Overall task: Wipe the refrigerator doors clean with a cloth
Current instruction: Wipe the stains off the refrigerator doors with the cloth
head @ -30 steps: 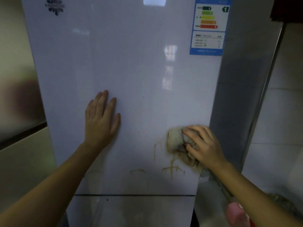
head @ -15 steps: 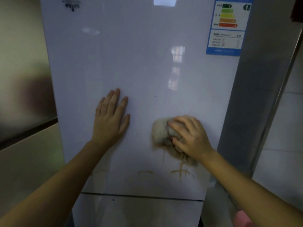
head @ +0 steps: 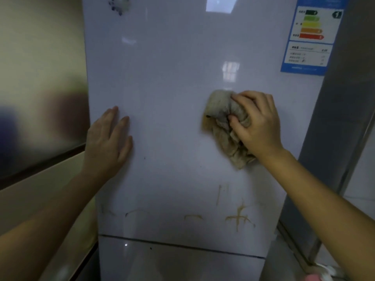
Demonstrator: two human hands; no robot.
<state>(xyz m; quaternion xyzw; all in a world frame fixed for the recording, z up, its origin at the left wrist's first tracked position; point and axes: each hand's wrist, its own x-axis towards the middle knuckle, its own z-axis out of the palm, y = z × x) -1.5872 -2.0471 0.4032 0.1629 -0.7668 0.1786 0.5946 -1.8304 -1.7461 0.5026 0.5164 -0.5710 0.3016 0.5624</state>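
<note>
Below fingers: brown smears point(head: 240, 219) unwiped on upper door point(head: 172, 78).
Right hand point(head: 257, 122): fingers bunched round cloth point(head: 223, 126).
Left hand point(head: 107, 142): flat, empty.
Next: judged downward pass.

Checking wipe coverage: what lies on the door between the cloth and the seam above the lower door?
In the head view, brownish streaks cross the door between the cloth and the seam; otherwise bare.

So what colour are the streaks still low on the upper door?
Yellowish-brown streaks, clearest in the head view.
</note>
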